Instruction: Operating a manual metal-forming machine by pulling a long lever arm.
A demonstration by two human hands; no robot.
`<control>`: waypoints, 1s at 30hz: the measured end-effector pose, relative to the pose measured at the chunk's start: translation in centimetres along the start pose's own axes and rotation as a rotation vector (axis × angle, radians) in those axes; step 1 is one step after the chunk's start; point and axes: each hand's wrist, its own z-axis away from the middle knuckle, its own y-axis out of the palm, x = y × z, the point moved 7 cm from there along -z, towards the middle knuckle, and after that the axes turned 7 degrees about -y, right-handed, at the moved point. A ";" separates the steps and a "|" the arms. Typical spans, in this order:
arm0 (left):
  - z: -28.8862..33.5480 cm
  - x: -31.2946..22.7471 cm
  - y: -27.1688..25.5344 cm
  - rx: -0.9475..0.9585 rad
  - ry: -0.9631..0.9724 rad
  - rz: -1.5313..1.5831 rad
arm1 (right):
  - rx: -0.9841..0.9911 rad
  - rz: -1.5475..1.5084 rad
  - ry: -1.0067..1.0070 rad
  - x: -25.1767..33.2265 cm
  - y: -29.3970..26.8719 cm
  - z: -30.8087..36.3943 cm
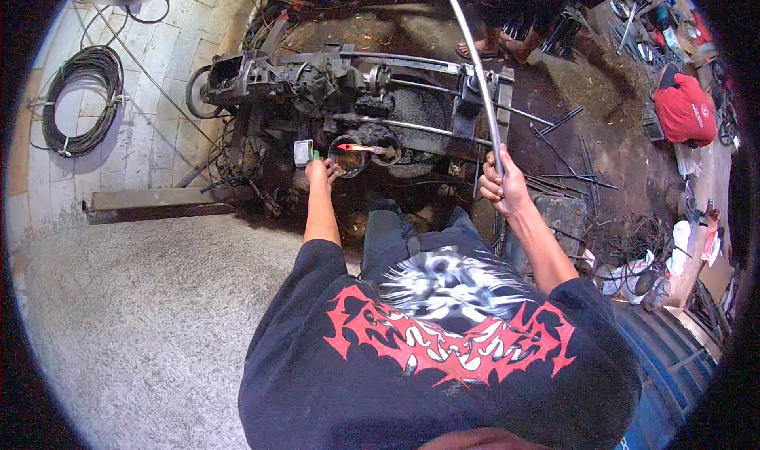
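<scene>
My right hand [507, 186] is wrapped round a long silvery metal rod [478, 70], which slants up and away over the right end of a dark, greasy machine [305, 86]. My left hand [321, 170] reaches to the machine's near side with its fingers apart. It is at a small pale box [303, 152] with a green part [316, 155] on its side; whether a fingertip presses on it is hard to see. Just right of that hand, a brush [360, 148] with a red and orange handle lies across a round, dark container [348, 163].
Bright parallel bars [419, 129] run along the machine. Loose dark rods [570, 165] lie on the floor to the right. A coil of black cable [83, 102] hangs on the left wall. Another person's feet [507, 46] stand beyond; a person in red [685, 110] is at far right.
</scene>
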 end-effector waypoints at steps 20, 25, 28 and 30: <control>0.1 -0.3 0.1 0.005 -0.008 -0.045 | -0.009 0.060 -0.002 -0.8 0.1 0.0; 0.9 -0.4 0.3 0.013 -0.017 -0.075 | -0.008 0.060 -0.009 -0.8 -0.3 0.0; 0.9 -0.3 0.3 0.015 -0.011 -0.080 | -0.009 0.075 -0.007 -0.9 -0.5 0.0; 0.7 -0.4 0.1 0.019 -0.004 -0.079 | 0.004 0.070 -0.010 -0.9 -0.4 -0.1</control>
